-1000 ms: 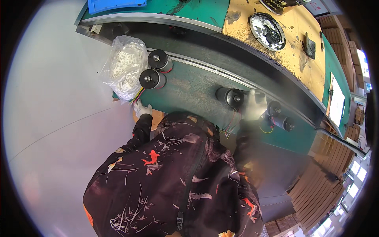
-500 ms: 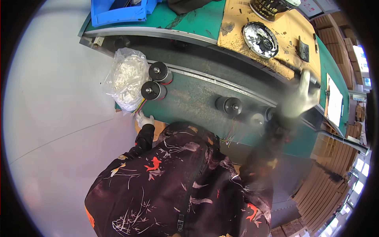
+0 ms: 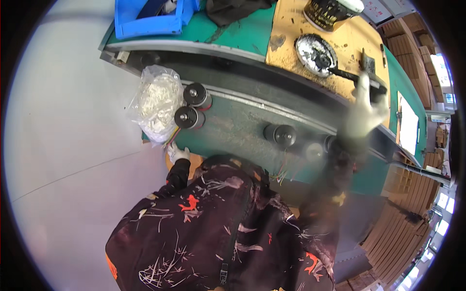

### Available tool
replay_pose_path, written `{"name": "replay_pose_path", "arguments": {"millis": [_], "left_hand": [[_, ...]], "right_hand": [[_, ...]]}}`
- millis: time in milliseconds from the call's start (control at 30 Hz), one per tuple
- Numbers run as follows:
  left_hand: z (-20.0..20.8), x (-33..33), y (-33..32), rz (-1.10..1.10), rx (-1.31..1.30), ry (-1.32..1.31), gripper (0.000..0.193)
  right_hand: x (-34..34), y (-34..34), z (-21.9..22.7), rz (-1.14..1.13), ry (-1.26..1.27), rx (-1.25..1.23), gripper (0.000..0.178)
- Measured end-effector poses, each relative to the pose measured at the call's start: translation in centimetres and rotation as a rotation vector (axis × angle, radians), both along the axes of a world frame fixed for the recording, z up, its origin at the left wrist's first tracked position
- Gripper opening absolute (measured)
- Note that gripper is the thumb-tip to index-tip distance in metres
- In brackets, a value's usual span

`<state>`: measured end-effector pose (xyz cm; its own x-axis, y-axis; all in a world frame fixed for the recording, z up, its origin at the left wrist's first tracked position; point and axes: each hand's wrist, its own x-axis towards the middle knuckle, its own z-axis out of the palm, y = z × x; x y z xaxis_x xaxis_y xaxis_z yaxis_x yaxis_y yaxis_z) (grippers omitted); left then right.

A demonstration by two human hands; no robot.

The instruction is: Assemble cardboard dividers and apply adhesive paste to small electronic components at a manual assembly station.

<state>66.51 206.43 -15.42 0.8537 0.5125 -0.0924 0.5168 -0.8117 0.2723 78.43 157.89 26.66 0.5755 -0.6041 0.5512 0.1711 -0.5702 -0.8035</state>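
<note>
My right hand (image 3: pixel 361 114) blurs up at the black brush handle (image 3: pixel 357 76) by the round tin (image 3: pixel 316 54) on the yellow board; whether it grips, I cannot tell. I'd slow down (steady wrist). Left hand (image 3: pixel 177 153) rests low, seemingly empty.

We see a dark, flat-handled brush (image 3: pixel 361 77) lying across the tan board on the table, its far end resting on the rim of a round open tin (image 3: pixel 316 54) smeared with grey-white paste. Our right hand (image 3: pixel 364 109), gloved and motion-blurred, is raised at the brush's near end; whether it closes on the handle we cannot tell. Our left hand (image 3: pixel 177 153), in a white glove, sits low at the table's front edge, just under a clear plastic bag (image 3: pixel 158 104) of white parts.
</note>
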Motion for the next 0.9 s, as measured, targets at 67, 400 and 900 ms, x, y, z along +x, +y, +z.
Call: {"name": "replay_pose_path", "arguments": {"millis": [67, 400, 900], "left_hand": [[-0.1, 0.2, 0.3, -0.035, 0.01, 0.002, 0.071], [0.4, 1.3, 0.0, -0.023, 0.021, 0.16, 0.075], [0.9, 1.2, -0.1, -0.012, 0.006, 0.166, 0.075]], "right_hand": [[-3.0, 1.1, -1.1, 0.002, -0.002, -0.007, 0.01], [-9.5, 3.3, -15.6, 0.069, 0.526, 0.121, 0.012], [-9.3, 3.6, -17.2, 0.101, 0.582, 0.043, 0.017]]}}
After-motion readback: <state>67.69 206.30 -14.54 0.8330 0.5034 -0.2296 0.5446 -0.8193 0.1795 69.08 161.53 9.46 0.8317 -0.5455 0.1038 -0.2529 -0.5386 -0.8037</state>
